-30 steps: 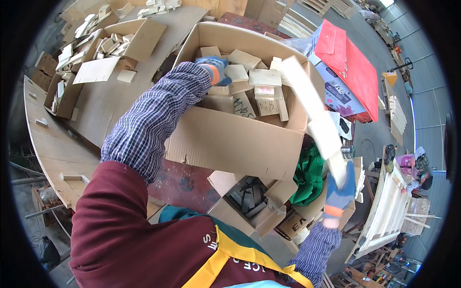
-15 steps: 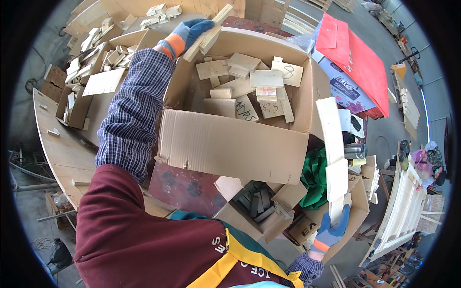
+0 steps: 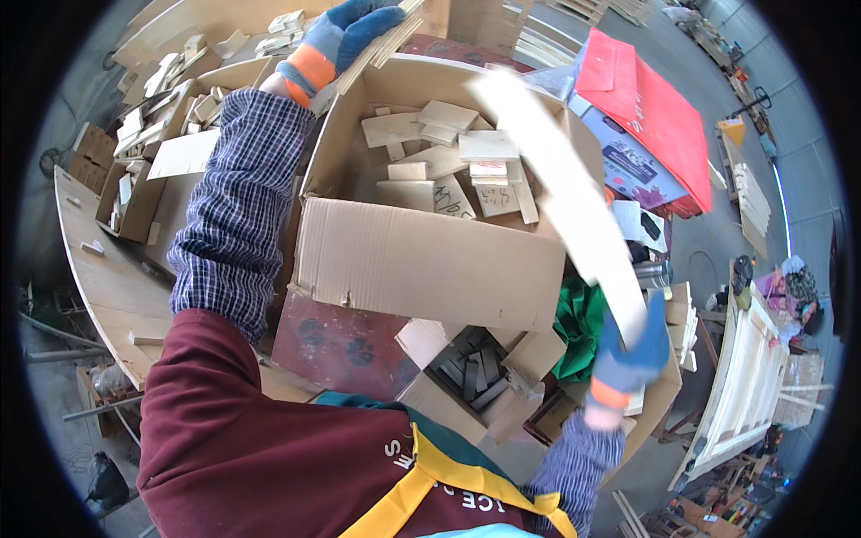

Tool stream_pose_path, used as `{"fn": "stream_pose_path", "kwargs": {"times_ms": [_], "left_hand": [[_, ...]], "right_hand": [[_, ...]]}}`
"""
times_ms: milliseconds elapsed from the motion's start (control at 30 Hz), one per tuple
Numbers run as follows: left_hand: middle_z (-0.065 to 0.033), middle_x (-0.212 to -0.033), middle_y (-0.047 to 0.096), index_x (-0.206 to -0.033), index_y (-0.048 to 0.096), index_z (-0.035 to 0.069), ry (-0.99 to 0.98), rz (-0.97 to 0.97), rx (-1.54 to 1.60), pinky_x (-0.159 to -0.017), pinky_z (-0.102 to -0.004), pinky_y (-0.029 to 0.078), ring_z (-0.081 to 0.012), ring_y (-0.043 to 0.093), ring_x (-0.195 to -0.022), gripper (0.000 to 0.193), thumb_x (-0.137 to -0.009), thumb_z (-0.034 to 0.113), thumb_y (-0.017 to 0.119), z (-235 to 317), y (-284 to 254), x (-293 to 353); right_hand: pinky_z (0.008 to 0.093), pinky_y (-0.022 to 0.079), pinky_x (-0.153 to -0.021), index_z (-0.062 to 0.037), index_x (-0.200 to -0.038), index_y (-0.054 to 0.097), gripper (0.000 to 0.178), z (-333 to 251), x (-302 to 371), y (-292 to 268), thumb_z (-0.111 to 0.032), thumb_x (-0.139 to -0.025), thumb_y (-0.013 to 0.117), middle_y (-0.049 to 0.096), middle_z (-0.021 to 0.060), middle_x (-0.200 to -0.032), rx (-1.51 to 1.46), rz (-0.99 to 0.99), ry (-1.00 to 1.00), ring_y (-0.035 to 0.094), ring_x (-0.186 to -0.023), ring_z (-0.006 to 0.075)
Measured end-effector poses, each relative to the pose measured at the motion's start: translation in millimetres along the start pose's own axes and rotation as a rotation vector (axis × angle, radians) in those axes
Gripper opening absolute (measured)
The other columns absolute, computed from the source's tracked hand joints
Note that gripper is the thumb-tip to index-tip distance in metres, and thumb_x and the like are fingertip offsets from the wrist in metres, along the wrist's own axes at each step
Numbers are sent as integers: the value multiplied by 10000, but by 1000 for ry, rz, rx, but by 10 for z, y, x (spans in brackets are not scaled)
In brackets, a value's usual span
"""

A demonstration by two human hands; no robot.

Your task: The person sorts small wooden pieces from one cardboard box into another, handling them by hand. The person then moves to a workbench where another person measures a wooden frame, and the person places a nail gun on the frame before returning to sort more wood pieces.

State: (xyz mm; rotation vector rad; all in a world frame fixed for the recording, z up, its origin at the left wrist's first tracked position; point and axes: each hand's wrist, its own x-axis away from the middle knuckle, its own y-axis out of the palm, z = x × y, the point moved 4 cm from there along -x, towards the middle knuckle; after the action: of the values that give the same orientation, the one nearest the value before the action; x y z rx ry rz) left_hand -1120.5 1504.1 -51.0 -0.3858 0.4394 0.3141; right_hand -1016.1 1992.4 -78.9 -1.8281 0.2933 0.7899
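In my gloved left hand [image 3: 334,47] are thin wooden strips [image 3: 384,45], held by the far left corner of a large open cardboard box [image 3: 426,260]. My gloved right hand [image 3: 635,357] grips the lower end of a long pale wooden strip [image 3: 569,193], smeared by motion. It slants up and leftward across the box's right side. Inside the box lie several flat wooden blocks [image 3: 489,146], some with dark marks on them. Both gloves are blue and grey with orange cuffs.
A red bag [image 3: 647,121] covers a bluish carton [image 3: 619,152] on the right. Below the large box are a small carton of dark pieces [image 3: 475,369] and a green bag [image 3: 578,327]. Wooden offcuts [image 3: 134,134] fill boxes on the left.
My right hand has risen away from me, and its strip has swung leftward over the box's right side. My left hand has shifted slightly farther away with its strips.
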Motion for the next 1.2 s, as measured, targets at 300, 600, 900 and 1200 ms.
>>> {"fn": "stream_pose_path", "kwargs": {"times_ms": [300, 600, 900, 1200], "left_hand": [[-124, -1255, 619, -1287, 568, 41, 46, -353, -230, -982, -324, 443, -208, 570, -1169, 410, -930, 233, 630, -464, 859, 510], [-161, -1189, 613, -1255, 567, 23, 61, -591, -309, -960, -345, 438, -263, 577, -1122, 346, -937, 155, 596, 1012, 1883, 2112], [-107, -1147, 633, -1251, 582, 27, 137, -840, 71, -843, -309, 484, -190, 600, -973, 377, -882, 84, 638, 2325, 3843, 4225], [-185, -1231, 578, -1290, 532, 114, 402, -1144, -331, -950, -456, 450, -396, 551, -1103, 476, -865, 301, 640, 2178, 5544, 4587]], "right_hand": [[467, 428, -924, -93, -1234, 567, 492, -856, 792, 247, -232, -774, 673, 586, 125, -1161, -427, -360, -306, 557, -1012, 325], [415, 516, -749, -62, -1197, 595, 382, 487, 2854, -1004, -109, -820, 636, 662, 166, -986, -591, -344, 365, 634, -857, 349], [399, 523, -810, -35, -1171, 620, 328, 1748, 4172, -2210, -95, -849, 622, 672, 185, -1050, -503, -157, 625, 654, -914, 361], [358, 529, -791, -69, -1182, 643, 316, 2327, 5167, -2623, -116, -869, 635, 690, 183, -1033, -455, -14, 1073, 682, -907, 289]]}}
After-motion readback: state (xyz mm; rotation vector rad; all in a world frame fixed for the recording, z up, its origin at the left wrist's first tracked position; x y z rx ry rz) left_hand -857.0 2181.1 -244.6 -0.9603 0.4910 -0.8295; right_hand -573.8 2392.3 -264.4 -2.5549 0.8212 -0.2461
